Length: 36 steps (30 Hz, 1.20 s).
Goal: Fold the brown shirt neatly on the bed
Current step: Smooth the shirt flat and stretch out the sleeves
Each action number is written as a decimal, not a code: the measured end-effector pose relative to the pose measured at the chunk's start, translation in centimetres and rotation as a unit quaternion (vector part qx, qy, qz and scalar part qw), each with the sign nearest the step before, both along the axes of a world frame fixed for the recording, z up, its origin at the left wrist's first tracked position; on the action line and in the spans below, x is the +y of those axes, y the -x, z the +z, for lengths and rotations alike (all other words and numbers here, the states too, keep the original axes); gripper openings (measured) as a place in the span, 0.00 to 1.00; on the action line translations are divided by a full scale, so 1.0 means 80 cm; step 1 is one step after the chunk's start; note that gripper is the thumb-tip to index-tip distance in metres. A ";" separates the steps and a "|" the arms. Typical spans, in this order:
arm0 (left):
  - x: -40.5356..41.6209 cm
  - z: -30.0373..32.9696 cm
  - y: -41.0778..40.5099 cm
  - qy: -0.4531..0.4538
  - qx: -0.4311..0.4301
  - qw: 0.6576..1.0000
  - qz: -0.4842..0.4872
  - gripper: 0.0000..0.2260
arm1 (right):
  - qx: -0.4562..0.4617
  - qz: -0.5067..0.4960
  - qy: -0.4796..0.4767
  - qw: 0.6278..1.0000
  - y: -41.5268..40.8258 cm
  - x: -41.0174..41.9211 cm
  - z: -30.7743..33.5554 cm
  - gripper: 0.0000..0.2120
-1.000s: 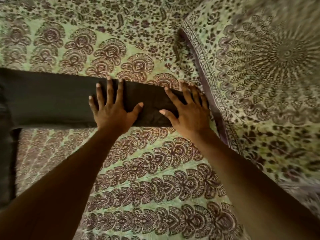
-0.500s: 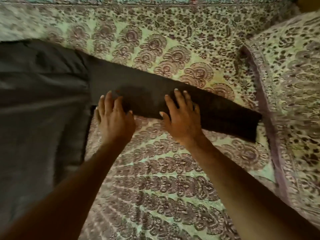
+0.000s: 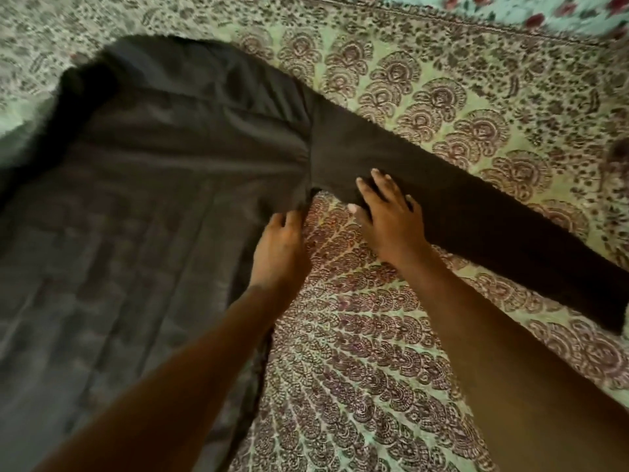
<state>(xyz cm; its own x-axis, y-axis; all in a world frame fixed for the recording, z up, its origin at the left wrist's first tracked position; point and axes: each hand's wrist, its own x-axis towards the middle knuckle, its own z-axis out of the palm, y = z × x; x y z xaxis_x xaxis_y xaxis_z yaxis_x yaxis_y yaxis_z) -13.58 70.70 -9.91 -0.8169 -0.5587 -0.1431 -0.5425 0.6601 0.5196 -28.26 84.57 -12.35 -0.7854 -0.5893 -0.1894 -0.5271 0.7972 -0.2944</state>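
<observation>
I see the brown shirt spread on the bed, my left hand pinching its underarm edge, my right hand flat, fingers splayed, on the outstretched sleeve, with bare patterned cover below.

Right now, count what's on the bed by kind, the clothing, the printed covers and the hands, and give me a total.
Brown shirt: 1
Hands: 2, left hand at the underarm seam, right hand flat on the sleeve
Printed covers: 2, the green paisley bedspread and a floral cloth at the far edge
Total: 5
</observation>
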 end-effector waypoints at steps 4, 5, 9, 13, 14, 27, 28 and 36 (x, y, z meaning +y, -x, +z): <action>0.008 0.013 0.009 -0.046 0.020 0.998 0.044 0.04 | -0.012 -0.041 0.019 0.999 -0.004 -0.018 0.009 0.26; 0.012 0.014 0.009 -0.037 0.021 0.998 0.050 0.06 | -0.013 -0.055 0.017 0.998 -0.005 -0.024 0.010 0.25; 0.012 0.011 0.003 0.012 -0.016 0.998 0.067 0.13 | 0.006 -0.072 0.008 0.997 -0.015 -0.055 0.019 0.24; 0.002 0.000 -0.001 -0.010 -0.010 0.999 0.032 0.09 | 0.019 0.056 0.003 0.998 -0.020 -0.076 0.022 0.19; -0.001 0.000 -0.001 -0.012 0.003 1.000 0.023 0.09 | 0.015 0.058 0.004 0.998 -0.019 -0.077 0.022 0.19; 0.015 -0.008 -0.097 0.022 -0.020 0.999 0.034 0.11 | -0.028 -0.075 0.092 0.992 -0.106 -0.098 0.032 0.20; 0.020 -0.008 -0.107 0.021 -0.020 0.999 0.035 0.10 | -0.046 -0.082 0.096 0.991 -0.117 -0.101 0.032 0.20; 0.041 0.000 -0.150 -0.026 -0.046 0.998 0.025 0.07 | -0.108 -0.180 0.098 0.973 -0.165 -0.091 0.043 0.22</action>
<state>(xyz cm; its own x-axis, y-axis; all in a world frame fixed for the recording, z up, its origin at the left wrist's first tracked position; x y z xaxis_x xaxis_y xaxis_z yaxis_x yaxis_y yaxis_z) -1.58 73.98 -9.88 -0.7697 -0.5892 -0.2456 -0.6216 0.6043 0.4985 -15.06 77.29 -8.92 -0.9022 -0.3243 -0.2845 -0.1325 0.8360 -0.5325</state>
